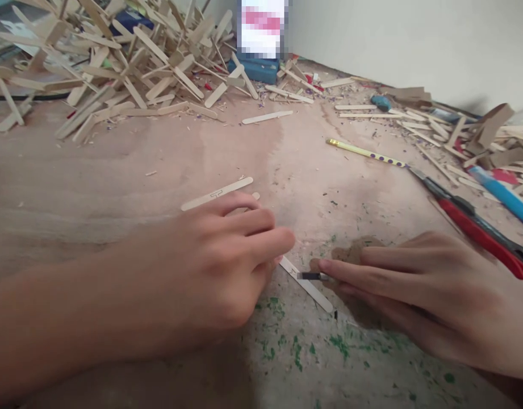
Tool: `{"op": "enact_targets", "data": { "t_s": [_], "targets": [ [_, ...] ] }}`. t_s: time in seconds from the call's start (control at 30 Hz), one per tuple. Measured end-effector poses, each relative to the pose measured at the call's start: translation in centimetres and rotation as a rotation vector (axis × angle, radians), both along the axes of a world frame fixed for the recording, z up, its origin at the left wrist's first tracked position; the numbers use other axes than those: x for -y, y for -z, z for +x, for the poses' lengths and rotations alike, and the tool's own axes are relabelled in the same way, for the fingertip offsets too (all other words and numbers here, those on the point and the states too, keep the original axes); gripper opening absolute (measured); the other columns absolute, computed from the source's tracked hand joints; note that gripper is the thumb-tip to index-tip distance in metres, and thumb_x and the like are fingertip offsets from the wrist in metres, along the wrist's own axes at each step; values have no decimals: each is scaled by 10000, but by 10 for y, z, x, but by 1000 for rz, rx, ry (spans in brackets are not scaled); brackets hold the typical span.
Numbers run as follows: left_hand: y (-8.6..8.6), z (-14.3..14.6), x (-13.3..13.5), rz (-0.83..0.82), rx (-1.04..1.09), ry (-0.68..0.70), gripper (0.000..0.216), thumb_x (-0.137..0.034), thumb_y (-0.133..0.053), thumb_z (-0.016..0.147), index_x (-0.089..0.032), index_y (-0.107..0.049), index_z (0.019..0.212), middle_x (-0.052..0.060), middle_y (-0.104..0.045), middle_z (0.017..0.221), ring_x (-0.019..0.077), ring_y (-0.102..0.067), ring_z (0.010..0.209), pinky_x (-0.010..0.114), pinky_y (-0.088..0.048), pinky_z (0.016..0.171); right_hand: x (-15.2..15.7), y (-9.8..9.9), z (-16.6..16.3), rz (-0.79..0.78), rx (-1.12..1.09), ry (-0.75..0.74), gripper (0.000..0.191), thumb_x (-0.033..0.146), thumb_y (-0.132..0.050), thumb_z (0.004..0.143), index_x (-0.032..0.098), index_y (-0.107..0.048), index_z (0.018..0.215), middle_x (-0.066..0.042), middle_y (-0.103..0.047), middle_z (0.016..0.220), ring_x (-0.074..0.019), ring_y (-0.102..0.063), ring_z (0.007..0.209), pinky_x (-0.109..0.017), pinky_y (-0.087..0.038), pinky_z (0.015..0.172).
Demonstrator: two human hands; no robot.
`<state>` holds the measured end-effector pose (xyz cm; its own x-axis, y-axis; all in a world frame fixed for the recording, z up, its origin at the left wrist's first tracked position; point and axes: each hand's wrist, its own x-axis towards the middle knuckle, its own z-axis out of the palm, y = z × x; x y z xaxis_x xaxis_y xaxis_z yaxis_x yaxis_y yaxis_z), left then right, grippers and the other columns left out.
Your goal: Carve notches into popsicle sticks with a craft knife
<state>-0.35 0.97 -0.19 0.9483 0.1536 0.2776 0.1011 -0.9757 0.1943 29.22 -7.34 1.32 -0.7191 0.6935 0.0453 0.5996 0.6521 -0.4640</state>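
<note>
Plywood top (pixel 116 170), pale thin craft stick (pixel 311 290), L hand (pixel 210 267) grip closed on its end, R hand (pixel 435 289) pinching blade (pixel 312 276)

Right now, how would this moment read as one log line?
left hand: pins craft stick to table | right hand: presses small dark tool on it | nearby: pencil, red knife
</note>
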Motion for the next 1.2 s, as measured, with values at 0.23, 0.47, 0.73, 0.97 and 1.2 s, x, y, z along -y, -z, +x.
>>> {"op": "enact_targets", "data": {
  "t_s": [0.23, 0.47, 0.73, 0.97, 1.2],
  "targets": [
    [-2, 1, 1, 10, -5, -7, 432, -59, -480, 1107, -159, -751, 785, 44, -686, 910, 215, -634, 882, 447, -551, 985, -5, 5, 4, 111, 14, -82, 336, 119, -497, 1122, 90, -652, 1419, -24, -655, 843, -133, -541, 628, -291, -415, 539],
    [0, 3, 2, 0, 10, -14, 417, -60, -483, 1103, -164, -751, 801, 31, -670, 877, 181, -628, 827, 470, -474, 1218, -1, 13, 6, 235, 42, -73, 316, 164, -496, 1147, 75, -628, 1419, 14, -618, 788, -121, -493, 573, -304, -391, 511],
    [2, -2, 1, 6, -1, -18, 414, -93, -452, 1130, -188, -800, 926, 22, -703, 925, 187, -654, 878, 508, -454, 1268, 0, 12, 2, 210, 6, -30, 302, 125, -562, 1103, 73, -661, 1384, 19, -615, 734, -123, -506, 543, -310, -375, 494],
    [4, -2, -1, 1, 16, -18, 391, -79, -484, 1109, -181, -797, 898, 28, -698, 921, 185, -652, 866, 483, -450, 1278, -4, 7, 4, 190, 19, -41, 293, 110, -560, 1102, 80, -685, 1366, -16, -700, 801, -127, -553, 591, -290, -432, 535],
    [2, -3, -4, 37, 72, 3, 365, -52, -514, 1108, -152, -803, 908, 33, -753, 970, 189, -673, 878, 474, -445, 1240, -1, 2, -2, 171, 13, -23, 249, 123, -551, 1116, 78, -702, 1309, -33, -709, 801, -138, -574, 600, -307, -445, 537]
  ]
}}
